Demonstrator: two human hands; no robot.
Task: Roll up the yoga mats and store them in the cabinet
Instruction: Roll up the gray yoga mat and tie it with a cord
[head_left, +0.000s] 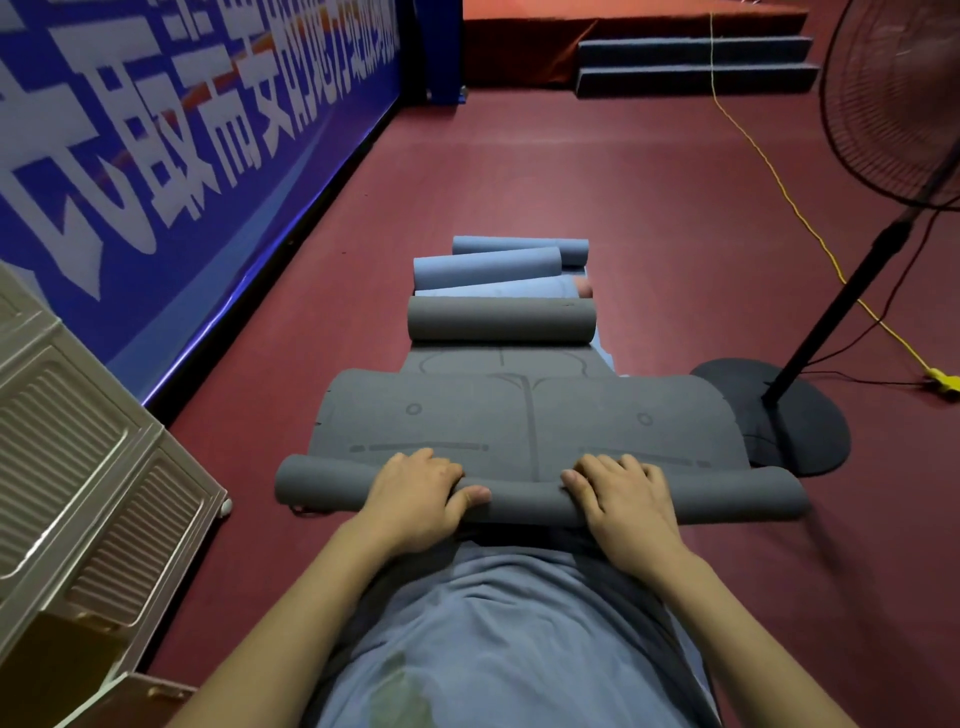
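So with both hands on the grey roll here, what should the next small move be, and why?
Probably push the roll forward another turn. The left hand and right hand rest on the rolled end of the grey mat, which is only just started; most of it lies flat ahead. The cabinet waits at left.
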